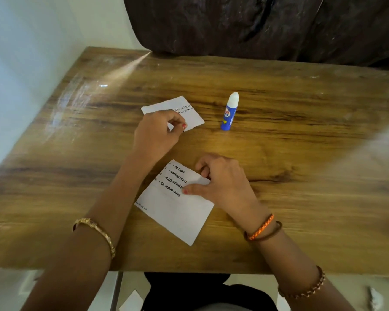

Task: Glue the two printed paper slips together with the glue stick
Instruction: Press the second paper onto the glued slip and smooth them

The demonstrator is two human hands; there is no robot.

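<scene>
Head view: your left hand [156, 131] pinches the far paper slip [190, 111]; your right hand [220, 176] grips the near slip [177, 207] by its edge. Both slips lie on a wooden table [301, 176]. Just right, the capped glue stick [229, 112] stands upright. Dark fabric [256, 25] and a white wall [32, 41] lie beyond.

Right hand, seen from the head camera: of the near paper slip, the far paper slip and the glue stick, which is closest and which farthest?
From the right hand:
1. Near paper slip, under its fingers, touching.
2. Far paper slip, beyond, held by the left hand.
3. Glue stick, upright, farther back; nearly level with the far slip, too close to call.
</scene>
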